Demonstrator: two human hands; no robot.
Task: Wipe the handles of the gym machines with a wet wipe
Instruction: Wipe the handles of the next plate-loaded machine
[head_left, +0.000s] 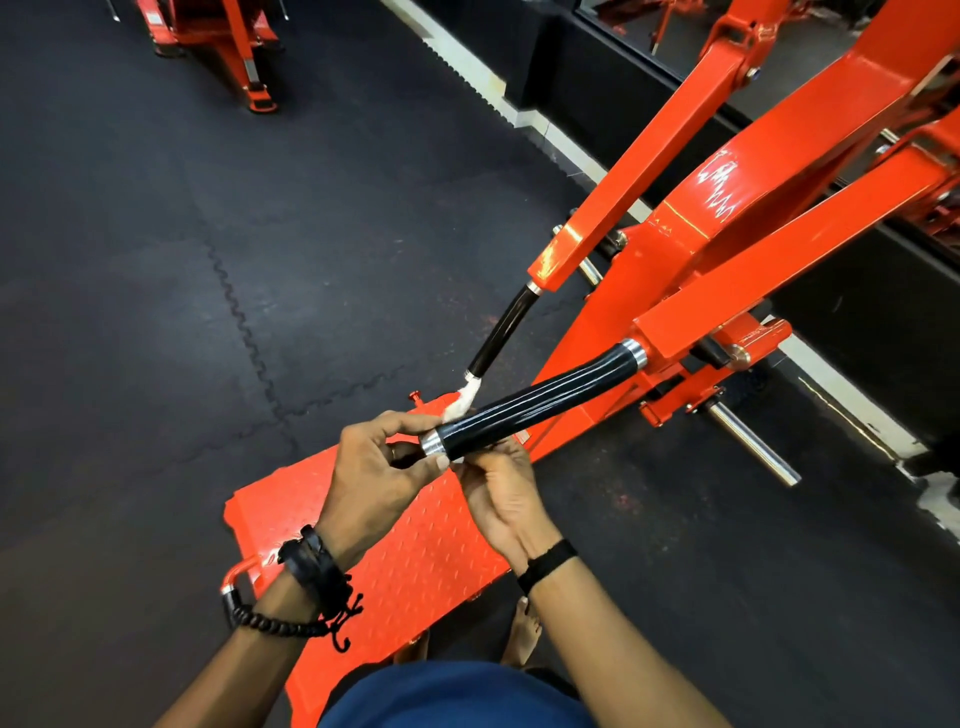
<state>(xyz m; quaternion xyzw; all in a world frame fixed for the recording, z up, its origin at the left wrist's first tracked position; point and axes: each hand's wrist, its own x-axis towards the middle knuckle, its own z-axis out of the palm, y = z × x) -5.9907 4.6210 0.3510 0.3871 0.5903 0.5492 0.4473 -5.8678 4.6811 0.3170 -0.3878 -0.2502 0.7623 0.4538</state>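
Note:
The near black ribbed handle (540, 400) of the orange gym machine (691, 218) points toward me. My left hand (374, 467) pinches its chrome end between index finger and thumb. Reaching up from below, my right hand (501, 493) curls its fingers round the handle just past that end. A white wet wipe (462, 401) sticks out from behind the handle above those fingers; the rest of it is hidden. A second, thinner black handle (504, 327) hangs beyond, untouched.
An orange checker-plate footboard (415, 545) lies under my hands, with a small hooked handle (236, 577) at its left corner. A chrome weight peg (753, 441) juts out at right. Another orange machine (218, 47) stands far left on the black rubber floor.

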